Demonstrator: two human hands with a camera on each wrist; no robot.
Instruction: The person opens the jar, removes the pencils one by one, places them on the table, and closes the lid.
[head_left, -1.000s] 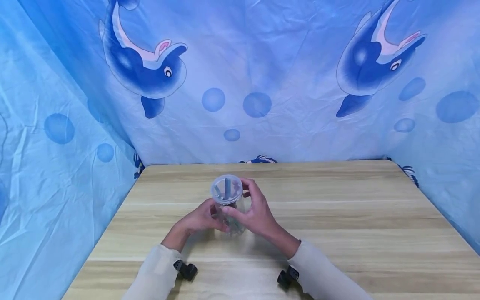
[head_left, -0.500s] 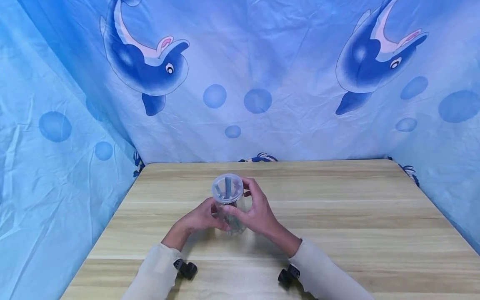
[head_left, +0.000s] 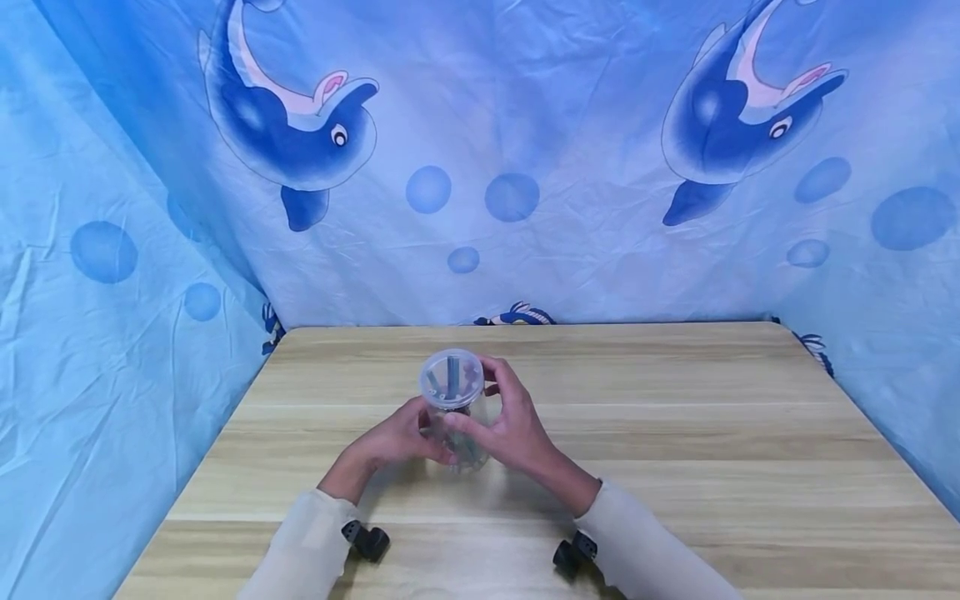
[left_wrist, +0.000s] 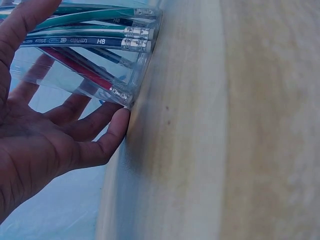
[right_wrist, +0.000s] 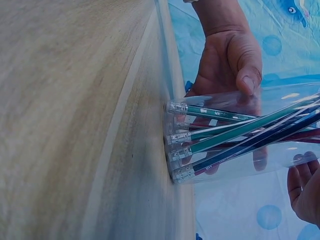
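Note:
A clear plastic jar stands upright on the table, a translucent lid on its top. Through its wall I see several pencils, green, dark blue and red, eraser ends down. My left hand holds the jar low on its left side, thumb in front and fingers behind; its little finger is by the jar's base in the left wrist view. Higher up, just below the lid, my right hand grips the right side with the thumb across the front. The right fingertips are partly hidden behind the jar.
The wood-patterned table stretches out on both sides of the jar. Blue cloth printed with dolphins and bubbles hangs behind it and along its sides. Each sleeve carries a small black camera.

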